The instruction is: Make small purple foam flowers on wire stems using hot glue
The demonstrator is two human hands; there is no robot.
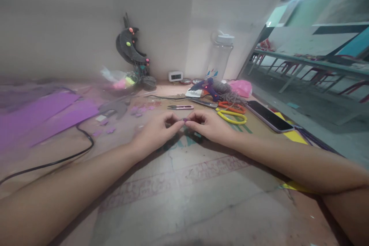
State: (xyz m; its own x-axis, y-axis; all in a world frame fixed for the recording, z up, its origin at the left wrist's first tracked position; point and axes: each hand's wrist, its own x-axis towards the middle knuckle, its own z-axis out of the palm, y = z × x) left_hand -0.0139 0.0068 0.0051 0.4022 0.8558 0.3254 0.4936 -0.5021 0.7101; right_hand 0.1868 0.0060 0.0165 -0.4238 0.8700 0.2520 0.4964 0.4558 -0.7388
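Both my hands meet over the middle of the table, fingertips nearly touching. Between them is a tiny dark purple piece (185, 120), too small to make out in detail. My left hand (161, 127) pinches it from one side with thumb and forefinger. From the other side, my right hand (206, 123) pinches it the same way. Just beyond the fingers lie thread snips (180, 107). Scissors with orange and yellow handles (232, 117) rest beyond my right hand. Small purple cut-outs (141, 110) are scattered past my left hand.
Purple sheets (57, 115) and a black cable (89, 146) lie at the left. Behind stand a glue gun (208, 86), grey yarn (226, 92), a clear bottle (220, 57), a small digital clock (175, 76) and a dark crescent ornament (128, 46). A phone (269, 116) lies right.
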